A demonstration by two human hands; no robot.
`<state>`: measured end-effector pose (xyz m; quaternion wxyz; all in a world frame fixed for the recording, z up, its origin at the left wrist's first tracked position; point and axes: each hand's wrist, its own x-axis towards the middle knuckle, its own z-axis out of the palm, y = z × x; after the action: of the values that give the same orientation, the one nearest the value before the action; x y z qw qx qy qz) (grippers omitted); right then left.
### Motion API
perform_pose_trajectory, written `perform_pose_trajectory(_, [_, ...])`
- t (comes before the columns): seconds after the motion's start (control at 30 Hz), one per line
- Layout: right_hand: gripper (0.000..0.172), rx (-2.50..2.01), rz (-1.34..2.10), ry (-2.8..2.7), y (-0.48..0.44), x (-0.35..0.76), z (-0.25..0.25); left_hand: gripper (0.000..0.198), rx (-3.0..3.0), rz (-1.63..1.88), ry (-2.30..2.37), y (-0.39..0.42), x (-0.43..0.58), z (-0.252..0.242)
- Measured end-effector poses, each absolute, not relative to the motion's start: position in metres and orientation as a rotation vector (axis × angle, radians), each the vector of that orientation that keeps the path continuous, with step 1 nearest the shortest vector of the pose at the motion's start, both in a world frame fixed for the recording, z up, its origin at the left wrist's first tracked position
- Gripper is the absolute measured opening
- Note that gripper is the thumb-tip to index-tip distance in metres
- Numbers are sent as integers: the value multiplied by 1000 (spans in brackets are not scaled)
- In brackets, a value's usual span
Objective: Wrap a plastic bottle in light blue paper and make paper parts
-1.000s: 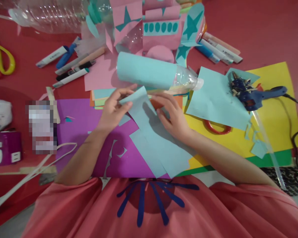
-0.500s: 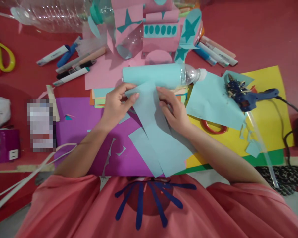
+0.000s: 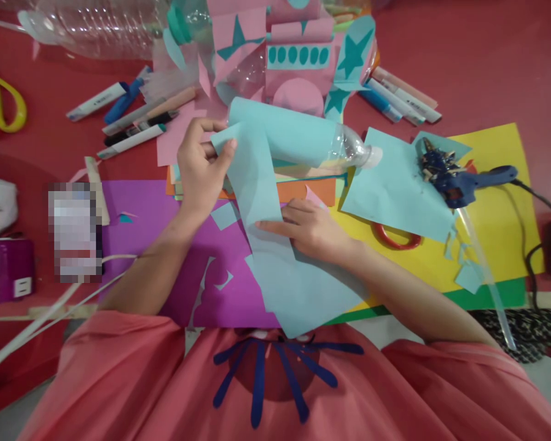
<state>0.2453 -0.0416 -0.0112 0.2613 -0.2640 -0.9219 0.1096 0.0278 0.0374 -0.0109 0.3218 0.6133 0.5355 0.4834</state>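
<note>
Fingers of your left hand [image 3: 199, 168] pinch the upper end of a light-blue paper sheet [image 3: 257, 184], frame centre; your right hand [image 3: 314, 233], half-curled, lays one extended finger on it. Beyond lies a blue-wrapped bottle [image 3: 298, 138], upper centre.

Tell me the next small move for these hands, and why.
I'd likely bring the right hand up to pinch the upper right corner of the blue strip: the left hand pinches only the upper left one, the right hand lies lower, over the strip, and its top end overlaps the wrapped bottle in view.
</note>
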Motion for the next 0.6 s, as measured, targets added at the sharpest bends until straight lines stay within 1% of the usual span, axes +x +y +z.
perform_pose_trajectory(0.07, [51, -744, 255, -2531, -48, 244, -5, 42, 1599, 1293, 1421, 37, 27, -12])
perform_pose_trajectory(0.13, [49, -762, 202, -2537, -54, 242, 2, 41, 1594, 1281, 1459, 36, 28, -10])
perform_pose_trajectory(0.27, [33, -738, 50, -2491, -61, 237, 10, 31, 1600, 1287, 1527, 33, 31, -4])
perform_pose_trajectory(0.33, [26, -720, 63, -2503, -63, 236, 10, 29, 1633, 1316, 1515, 33, 31, -4])
perform_pose_trajectory(0.43, [27, -675, 272, -2507, -61, 236, 6, 32, 1651, 1311, 1468, 32, 31, -6])
perform_pose_trajectory(0.53, [29, -695, 663, -2346, -55, 238, -1, 37, 1654, 1244, 1425, 27, 36, -7])
perform_pose_trajectory(0.6, [31, -833, 895, -2171, -49, 239, -5, 41, 1657, 1154, 1393, 21, 41, -6])
